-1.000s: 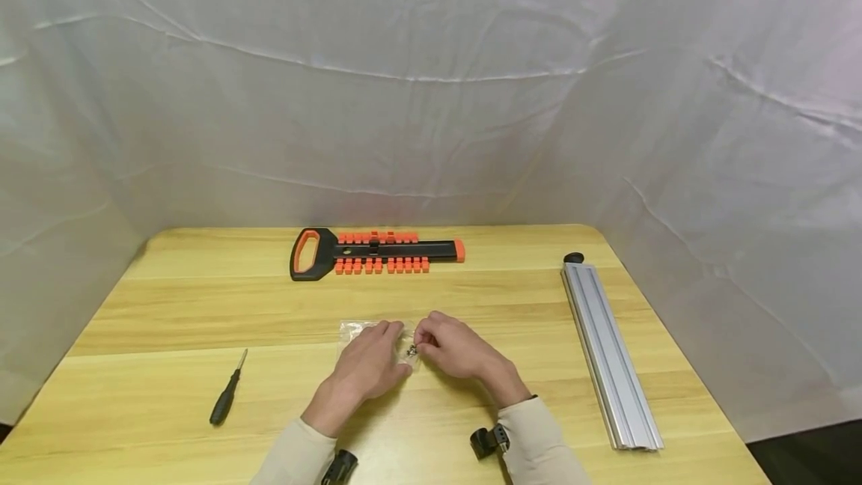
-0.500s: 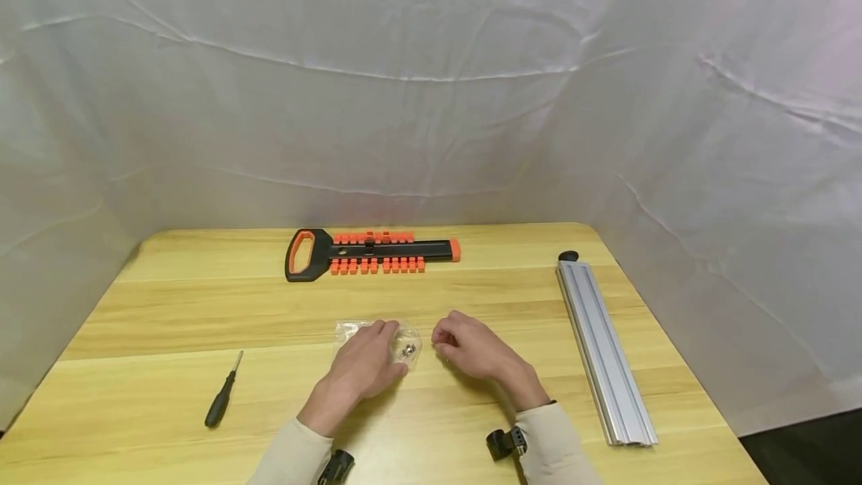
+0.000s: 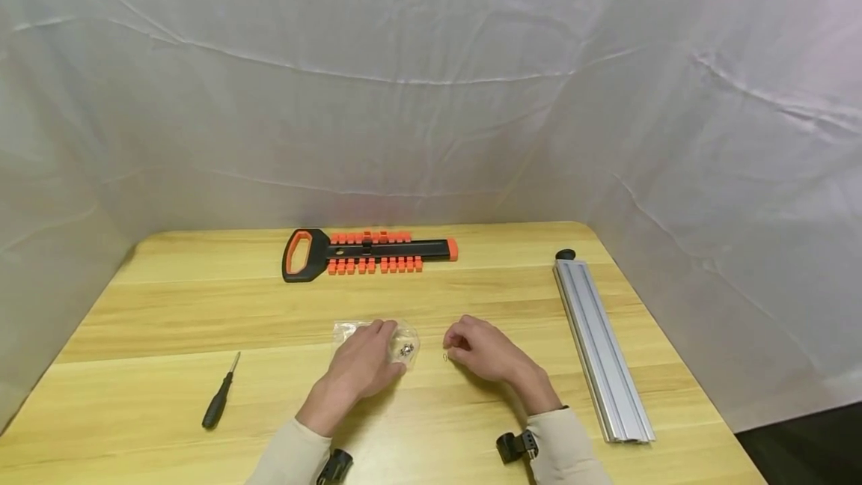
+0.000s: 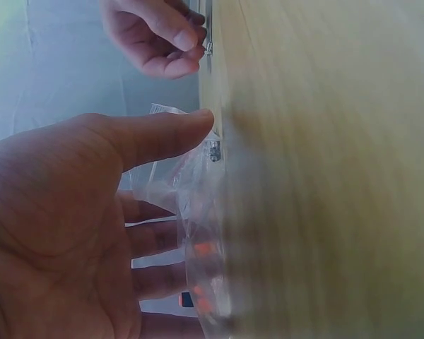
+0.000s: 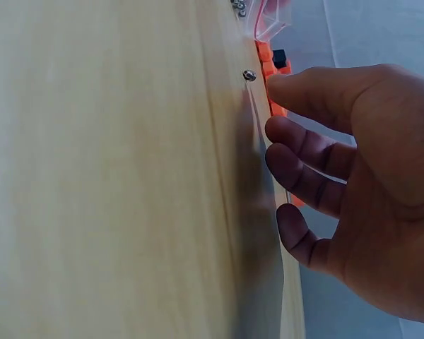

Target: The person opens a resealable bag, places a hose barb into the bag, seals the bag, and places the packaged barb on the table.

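Observation:
My left hand (image 3: 364, 361) rests on a clear plastic bag (image 3: 407, 337), its fingers extended over the bag and its thumb apart from them. Small shiny screws (image 3: 407, 350) lie together at the bag's right end. To the right, my right hand (image 3: 486, 350) is low over the table with loosely bent fingers. One small metal screw (image 5: 249, 75) sits at its fingertips; a narrow gap shows between screw and thumb in the right wrist view. The left wrist view shows the same screw (image 4: 209, 48) beside that thumb, and part of the bag (image 4: 198, 205) before my left fingers.
A black-handled screwdriver (image 3: 218, 403) lies at the left of the wooden table (image 3: 303, 440). At the back is a black and orange tool holder (image 3: 390, 249) with a loop handle. A long aluminium profile (image 3: 602, 350) with a black knob lies on the right. Pale cloth walls surround the table.
My right hand has moved away from the bag to the right and slightly nearer me. A screw now shows on the table at its fingertips. My left hand has stayed on the bag.

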### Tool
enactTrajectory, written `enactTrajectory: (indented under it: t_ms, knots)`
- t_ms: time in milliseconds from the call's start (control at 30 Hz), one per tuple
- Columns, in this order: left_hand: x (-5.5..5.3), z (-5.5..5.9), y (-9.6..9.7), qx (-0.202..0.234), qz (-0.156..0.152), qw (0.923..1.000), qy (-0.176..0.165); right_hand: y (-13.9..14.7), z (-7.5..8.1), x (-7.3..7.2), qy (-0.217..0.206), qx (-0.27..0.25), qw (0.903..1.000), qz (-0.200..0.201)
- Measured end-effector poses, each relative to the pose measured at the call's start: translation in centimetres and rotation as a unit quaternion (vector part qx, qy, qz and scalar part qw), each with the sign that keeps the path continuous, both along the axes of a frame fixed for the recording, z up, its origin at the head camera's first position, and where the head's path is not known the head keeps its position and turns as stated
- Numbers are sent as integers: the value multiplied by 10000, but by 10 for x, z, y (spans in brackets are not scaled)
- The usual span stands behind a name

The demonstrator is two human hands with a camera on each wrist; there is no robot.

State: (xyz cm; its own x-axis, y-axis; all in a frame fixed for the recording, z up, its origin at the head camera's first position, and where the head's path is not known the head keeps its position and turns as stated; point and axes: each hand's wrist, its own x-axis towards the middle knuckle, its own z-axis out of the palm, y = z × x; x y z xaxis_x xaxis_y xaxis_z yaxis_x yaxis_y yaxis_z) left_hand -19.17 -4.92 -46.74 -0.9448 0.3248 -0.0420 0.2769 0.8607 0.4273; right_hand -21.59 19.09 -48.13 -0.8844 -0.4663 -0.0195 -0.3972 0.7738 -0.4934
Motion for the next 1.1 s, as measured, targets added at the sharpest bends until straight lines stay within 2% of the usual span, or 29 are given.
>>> enactTrajectory:
  t_ms: [433, 1100]
  knots:
    - [-1, 1, 0, -28, 36, 10000, 23, 1, -1, 0, 90, 93, 9992, 374]
    - [0, -2, 0, 66, 53, 10000, 40, -2, -1, 2, 175, 421, 9986, 277]
